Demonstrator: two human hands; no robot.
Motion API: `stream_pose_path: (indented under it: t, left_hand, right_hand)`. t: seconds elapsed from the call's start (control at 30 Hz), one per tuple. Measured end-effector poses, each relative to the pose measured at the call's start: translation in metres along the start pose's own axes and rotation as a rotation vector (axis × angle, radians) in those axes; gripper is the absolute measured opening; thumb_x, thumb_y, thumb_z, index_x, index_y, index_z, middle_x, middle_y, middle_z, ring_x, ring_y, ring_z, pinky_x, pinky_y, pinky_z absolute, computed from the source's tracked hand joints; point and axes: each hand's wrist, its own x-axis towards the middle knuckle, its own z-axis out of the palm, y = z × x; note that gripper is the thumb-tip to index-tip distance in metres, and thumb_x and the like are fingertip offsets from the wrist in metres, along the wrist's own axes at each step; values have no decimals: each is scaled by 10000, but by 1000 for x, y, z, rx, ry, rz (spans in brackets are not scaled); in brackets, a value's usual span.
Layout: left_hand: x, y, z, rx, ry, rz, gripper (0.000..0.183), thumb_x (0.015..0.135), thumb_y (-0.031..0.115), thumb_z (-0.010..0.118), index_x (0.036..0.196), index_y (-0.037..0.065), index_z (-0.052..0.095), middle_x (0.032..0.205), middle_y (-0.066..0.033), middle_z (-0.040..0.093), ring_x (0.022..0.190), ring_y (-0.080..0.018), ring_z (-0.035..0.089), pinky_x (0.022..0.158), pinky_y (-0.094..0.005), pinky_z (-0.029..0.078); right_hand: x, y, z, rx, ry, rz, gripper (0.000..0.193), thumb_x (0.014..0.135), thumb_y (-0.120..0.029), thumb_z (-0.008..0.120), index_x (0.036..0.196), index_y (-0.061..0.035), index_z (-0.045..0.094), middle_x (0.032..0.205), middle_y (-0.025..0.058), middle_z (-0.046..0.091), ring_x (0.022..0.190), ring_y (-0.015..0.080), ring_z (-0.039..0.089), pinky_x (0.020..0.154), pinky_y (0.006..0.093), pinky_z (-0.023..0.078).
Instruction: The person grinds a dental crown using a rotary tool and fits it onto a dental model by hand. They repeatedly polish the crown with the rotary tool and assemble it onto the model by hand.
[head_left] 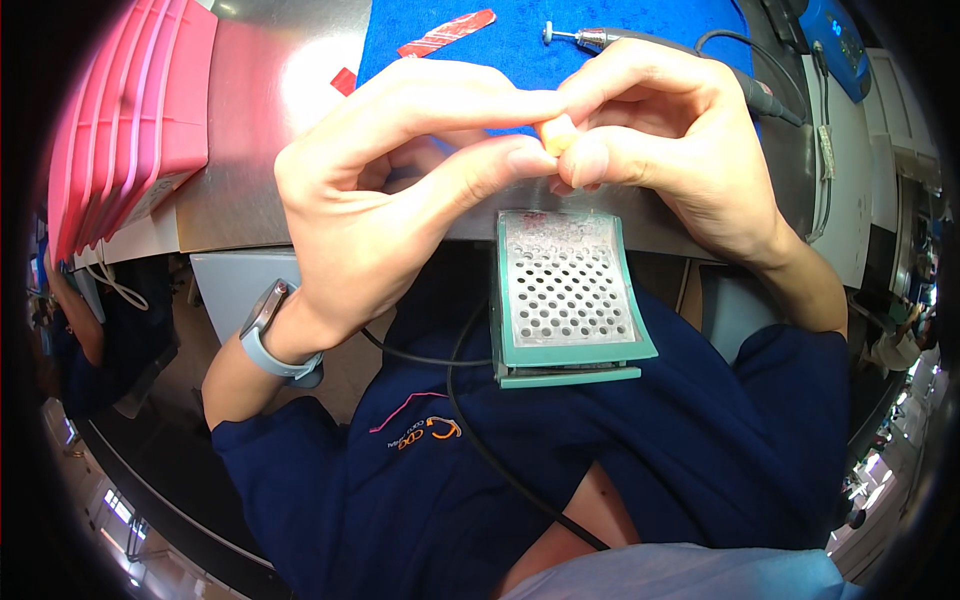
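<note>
Cream-coloured small piece (558, 137) pinched between left hand (400, 190) and right hand (670, 140) grips.

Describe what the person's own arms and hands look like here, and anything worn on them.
Both hands are bare, no gloves or rings visible. The left hand has a watch on the wrist, with a grey band and a dark, rounded case. The right hand and its wrist carry nothing. The forearms are uncovered; dark navy sleeves of the shirt end near the elbows.
</note>
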Motion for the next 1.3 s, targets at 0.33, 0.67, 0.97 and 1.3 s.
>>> stream_pose_path:
  t: [0.33, 0.67, 0.97, 1.3]
  left_hand:
    - [0, -6, -1, -13, 8, 79, 239, 850, -66, 649, 1087, -35, 657, 1102, -141, 630, 900, -147, 628, 732, -227, 509]
    - [1, -8, -2, 30, 32, 64, 241, 862, -32, 652, 1103, -33, 652, 1150, -153, 613, 947, -166, 632, 764, -234, 508]
    - [1, 4, 5, -174, 116, -143, 226, 875, -39, 637, 1101, -29, 627, 1116, -166, 640, 809, -123, 638, 621, -202, 497]
    - [0, -2, 0, -56, 57, 42, 196, 868, -65, 625, 1060, -33, 654, 1111, -179, 650, 855, -139, 637, 660, -216, 505]
  right_hand:
    - [3, 0, 0, -71, 0, 49, 208, 820, -13, 694, 1014, 37, 639, 910, 111, 669, 780, 179, 666, 722, 286, 543]
    - [4, -3, 2, -64, -29, 85, 221, 857, -63, 654, 1046, 51, 659, 887, 127, 678, 782, 184, 660, 734, 300, 534]
    - [3, -2, 5, -4, 7, 105, 226, 871, -78, 632, 1048, 57, 672, 877, 144, 686, 774, 178, 650, 735, 305, 531]
    - [2, -4, 5, -78, -8, 58, 199, 879, -77, 633, 1021, 55, 678, 875, 148, 685, 781, 185, 650, 735, 302, 532]
